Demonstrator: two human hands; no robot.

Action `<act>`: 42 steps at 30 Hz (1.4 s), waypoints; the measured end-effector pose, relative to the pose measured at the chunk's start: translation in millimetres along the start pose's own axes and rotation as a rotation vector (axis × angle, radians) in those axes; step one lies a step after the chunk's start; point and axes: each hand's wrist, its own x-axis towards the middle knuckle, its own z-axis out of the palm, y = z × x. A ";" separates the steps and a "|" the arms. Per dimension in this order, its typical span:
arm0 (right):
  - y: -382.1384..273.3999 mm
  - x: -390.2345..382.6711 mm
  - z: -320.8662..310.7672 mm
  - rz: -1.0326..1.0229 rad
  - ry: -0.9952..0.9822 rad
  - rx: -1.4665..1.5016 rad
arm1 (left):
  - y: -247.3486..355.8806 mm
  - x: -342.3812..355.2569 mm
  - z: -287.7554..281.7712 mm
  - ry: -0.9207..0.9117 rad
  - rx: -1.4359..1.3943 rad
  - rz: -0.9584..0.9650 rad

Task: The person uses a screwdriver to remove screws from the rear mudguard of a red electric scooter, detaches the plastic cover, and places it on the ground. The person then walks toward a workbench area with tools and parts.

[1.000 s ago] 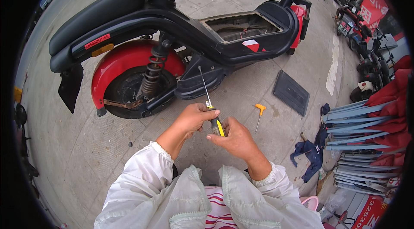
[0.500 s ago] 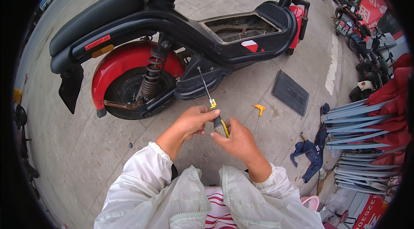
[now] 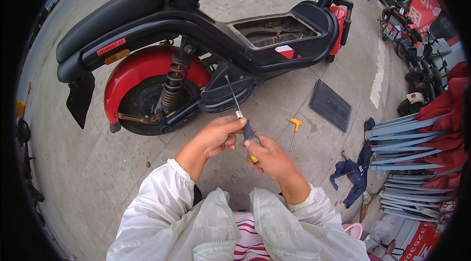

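A long-shafted screwdriver (image 3: pixel 249 134) with a dark grey and yellow handle points up and away from me. Its tip meets the black side cover (image 3: pixel 230 95) low on a black and red electric scooter (image 3: pixel 216 30), behind the rear wheel's shock absorber (image 3: pixel 173 82). My right hand (image 3: pixel 270 155) is wrapped round the back of the handle. With thumb and fingers closed, my left hand (image 3: pixel 220 136) grips the front of the handle, near the shaft. The scooter's floorboard compartment (image 3: pixel 274 31) is uncovered, and wiring shows inside it.
On the paving lie an orange-handled hex key (image 3: pixel 294 126), a flat black panel (image 3: pixel 330 105) and a dark blue cloth (image 3: pixel 354 172). Folded frames with red fabric (image 3: pixel 417 136) are stacked at the right. Beyond them stand several parked scooters (image 3: pixel 417 59).
My right hand has turned round the handle, its fingers now wrapped further over it. The handle has rotated, showing less yellow. The screwdriver's tip stays at the cover.
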 end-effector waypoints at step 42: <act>-13.5 1.5 -3.6 0.161 -0.099 0.753 | -2.0 31.3 -48.0 0.725 -0.338 0.141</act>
